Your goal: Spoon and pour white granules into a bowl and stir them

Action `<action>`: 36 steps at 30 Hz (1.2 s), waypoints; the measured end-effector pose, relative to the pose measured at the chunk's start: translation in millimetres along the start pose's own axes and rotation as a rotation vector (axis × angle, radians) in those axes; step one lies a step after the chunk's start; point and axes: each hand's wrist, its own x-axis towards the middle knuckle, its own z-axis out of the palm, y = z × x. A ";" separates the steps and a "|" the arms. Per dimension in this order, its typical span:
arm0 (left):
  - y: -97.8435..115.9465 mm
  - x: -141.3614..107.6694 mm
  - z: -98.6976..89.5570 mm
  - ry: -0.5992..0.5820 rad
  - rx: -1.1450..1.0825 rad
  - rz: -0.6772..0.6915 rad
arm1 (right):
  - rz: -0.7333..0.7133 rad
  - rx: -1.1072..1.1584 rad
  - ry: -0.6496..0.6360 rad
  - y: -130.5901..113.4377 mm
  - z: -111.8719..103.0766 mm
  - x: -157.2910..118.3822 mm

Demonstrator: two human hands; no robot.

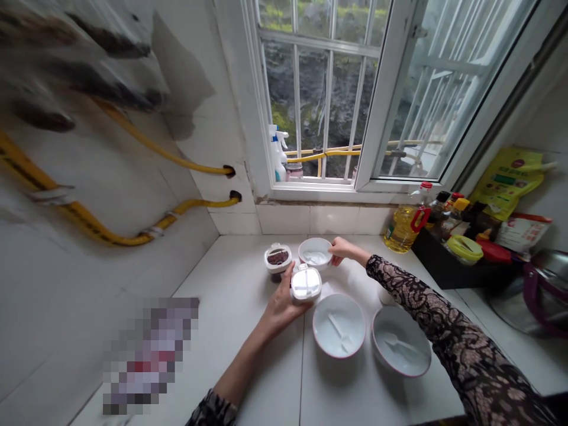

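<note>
My left hand (284, 302) is wrapped round a small lidded container (306, 283) with a white rim and a clear top. Farther back, my right hand (341, 251) pinches the right rim of a small white bowl (314, 248), which has something white inside. A second lidded container (278, 258), with dark reddish contents showing through its lid, stands just left of that bowl. Nearer to me are two larger pink-rimmed bowls, a left one (323, 340) and a right one (412, 360), each with a white plastic spoon lying in it.
An oil bottle (402, 228) stands at the back right, beside a black box (437, 260) of condiment bottles. A metal pot (550, 284) sits at the right edge. Yellow hoses (195, 205) run along the left wall. A blurred-out packet (155, 355) lies at the left. The window (326, 112) is behind.
</note>
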 end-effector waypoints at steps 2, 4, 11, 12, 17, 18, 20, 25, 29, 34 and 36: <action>-0.9 -0.3 0.3 0.008 0.002 0.001 | -0.003 0.007 0.014 2.0 -6.7 -1.2; -2.6 -0.5 0.9 0.015 0.002 0.000 | 0.004 0.006 0.032 8.4 -21.9 -5.2; -10.7 -0.3 2.8 0.006 -0.016 -0.003 | 0.124 -0.030 0.105 63.2 -92.4 -39.0; -11.6 0.0 2.6 0.002 -0.018 0.000 | 0.144 -0.039 0.113 71.2 -98.0 -44.4; -13.1 0.5 2.0 -0.007 -0.020 0.002 | 0.179 -0.096 0.165 97.2 -108.0 -62.1; -12.6 0.4 2.0 -0.008 -0.022 -0.002 | 0.182 -0.112 0.175 99.7 -108.2 -63.6; -11.0 0.1 2.0 -0.011 -0.029 -0.007 | 0.190 -0.145 0.187 103.0 -108.0 -65.5; -5.0 -0.3 1.0 -0.003 -0.037 -0.012 | 0.196 -0.259 0.188 101.8 -109.3 -69.6; -0.7 -0.5 -0.3 -0.001 -0.036 -0.020 | 0.153 -0.403 0.211 78.1 -115.2 -73.7; 1.7 0.1 -0.7 -0.004 -0.060 -0.025 | -0.130 -0.510 0.244 5.6 -91.4 -66.8; 1.0 1.0 0.3 0.002 -0.062 -0.030 | -0.270 -0.503 0.158 -31.5 -63.9 -58.8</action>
